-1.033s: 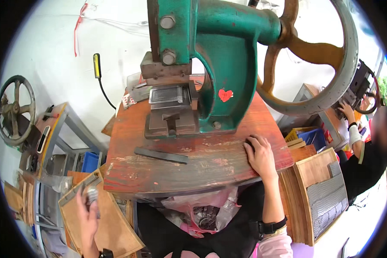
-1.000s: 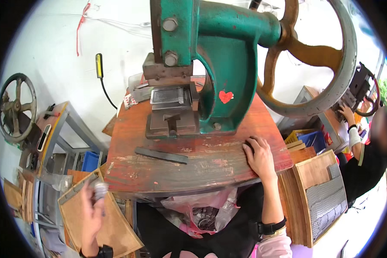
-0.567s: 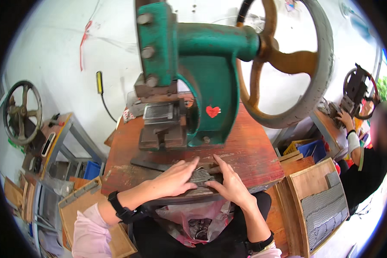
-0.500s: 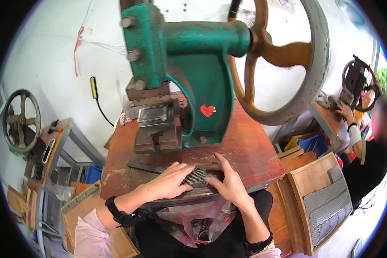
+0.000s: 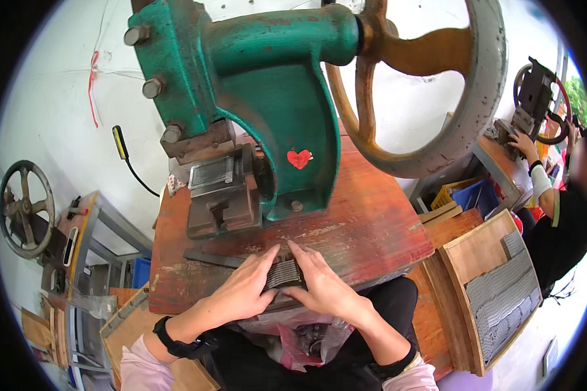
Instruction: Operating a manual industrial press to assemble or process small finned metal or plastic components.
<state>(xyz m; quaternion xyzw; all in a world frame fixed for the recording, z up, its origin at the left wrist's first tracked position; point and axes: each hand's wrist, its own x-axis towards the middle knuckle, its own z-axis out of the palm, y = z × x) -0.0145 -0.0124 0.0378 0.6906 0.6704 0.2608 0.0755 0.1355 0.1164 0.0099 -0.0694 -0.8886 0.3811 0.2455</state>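
Note:
A small bundle of thin grey metal strips (image 5: 283,274) lies at the front edge of the red-brown wooden table (image 5: 378,221). My left hand (image 5: 244,287) presses its left side, thumb and fingers on either end. From the right, my right hand (image 5: 326,280) closes in on the same bundle, fingertips almost meeting the left ones. Part of the bundle is hidden under my fingers. A flat dark metal bar (image 5: 210,258) lies beside my left hand. Behind both hands stands a green hand press (image 5: 277,111), with a steel die block (image 5: 218,195) under its ram.
The press's big handwheel (image 5: 430,163) overhangs the table's right. A wooden tray (image 5: 479,264) of ridged grey metal pieces (image 5: 502,303) stands at right; another wooden tray (image 5: 120,329) sits at left. A plastic bag (image 5: 297,339) hangs below the table edge. A co-worker's hand (image 5: 522,144) touches another press.
My right hand's raised fingers have come down against the bundle, and my left fingers have straightened along it. The view has shifted, so the press appears farther left.

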